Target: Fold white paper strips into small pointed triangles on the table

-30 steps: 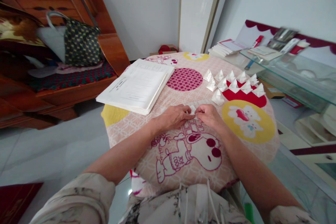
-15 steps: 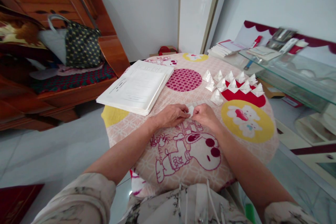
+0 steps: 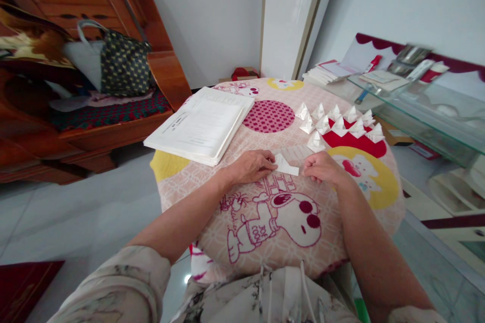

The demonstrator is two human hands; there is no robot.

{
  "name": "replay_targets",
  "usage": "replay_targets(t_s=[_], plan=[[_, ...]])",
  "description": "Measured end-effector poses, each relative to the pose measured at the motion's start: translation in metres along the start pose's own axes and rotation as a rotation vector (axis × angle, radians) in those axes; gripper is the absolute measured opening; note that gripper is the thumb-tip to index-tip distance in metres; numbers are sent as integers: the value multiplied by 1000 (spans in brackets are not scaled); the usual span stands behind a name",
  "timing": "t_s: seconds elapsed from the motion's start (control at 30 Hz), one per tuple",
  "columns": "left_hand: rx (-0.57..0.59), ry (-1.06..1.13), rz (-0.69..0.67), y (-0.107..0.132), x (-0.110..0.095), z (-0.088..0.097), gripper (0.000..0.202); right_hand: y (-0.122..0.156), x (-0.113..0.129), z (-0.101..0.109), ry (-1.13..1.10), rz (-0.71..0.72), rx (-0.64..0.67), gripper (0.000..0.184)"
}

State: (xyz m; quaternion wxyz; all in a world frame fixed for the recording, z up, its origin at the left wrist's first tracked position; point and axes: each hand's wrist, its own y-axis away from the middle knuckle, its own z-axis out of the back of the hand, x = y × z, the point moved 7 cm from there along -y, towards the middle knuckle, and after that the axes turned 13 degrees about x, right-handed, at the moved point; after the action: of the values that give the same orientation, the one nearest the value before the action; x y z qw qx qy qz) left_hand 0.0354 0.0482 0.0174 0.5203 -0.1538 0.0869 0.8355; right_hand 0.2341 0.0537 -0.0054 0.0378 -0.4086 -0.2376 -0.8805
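My left hand (image 3: 254,165) pinches the left end of a small folded piece of white paper (image 3: 287,166) just above the patterned tablecloth. The paper has a peaked upper part and a straight strip along its lower edge, pointing right. Just beyond the strip's right end is my right hand (image 3: 324,167), its fingers curled together, apart from the paper and with nothing visible in them. Several folded white paper boats (image 3: 340,127) stand in rows at the right rear of the round table. A stack of white paper sheets (image 3: 200,126) lies to the left.
The cloth-covered round table (image 3: 212,212) stands close in front of me. At right is a glass shelf (image 3: 424,106) bearing papers, metal bowls and a red marker. A wooden bench (image 3: 113,126) with a dotted bag (image 3: 125,63) stands at left.
My right hand has moved right and let go of the folded paper, so its lower strip now shows. My left hand still grips the left end. The whole view has shifted slightly.
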Motion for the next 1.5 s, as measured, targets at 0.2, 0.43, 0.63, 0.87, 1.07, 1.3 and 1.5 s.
replay_targets(t_s=[0.2, 0.43, 0.63, 0.87, 1.07, 1.3, 1.5], plan=[[-53, 136, 87, -4, 12, -4, 24, -11, 33, -18, -97, 300, -149, 10], [-185, 298, 390, -12, 31, -9, 14, -21, 50, -43, 240, 257, -140, 9], [-185, 294, 453, -17, 33, -10, 17, -21, 48, -41, 251, 240, -142, 7], [-161, 416, 437, -8, 48, -11, 33, -23, 43, -42, 215, 245, -150, 8], [-195, 512, 404, 5, 62, -12, 52, -24, 39, -42, 165, 243, -159, 10], [-216, 557, 372, 12, 74, -4, 49, -23, 38, -40, 134, 244, -157, 10], [-229, 350, 429, 5, 51, 1, 11, -24, 35, -41, 53, 277, -140, 8]])
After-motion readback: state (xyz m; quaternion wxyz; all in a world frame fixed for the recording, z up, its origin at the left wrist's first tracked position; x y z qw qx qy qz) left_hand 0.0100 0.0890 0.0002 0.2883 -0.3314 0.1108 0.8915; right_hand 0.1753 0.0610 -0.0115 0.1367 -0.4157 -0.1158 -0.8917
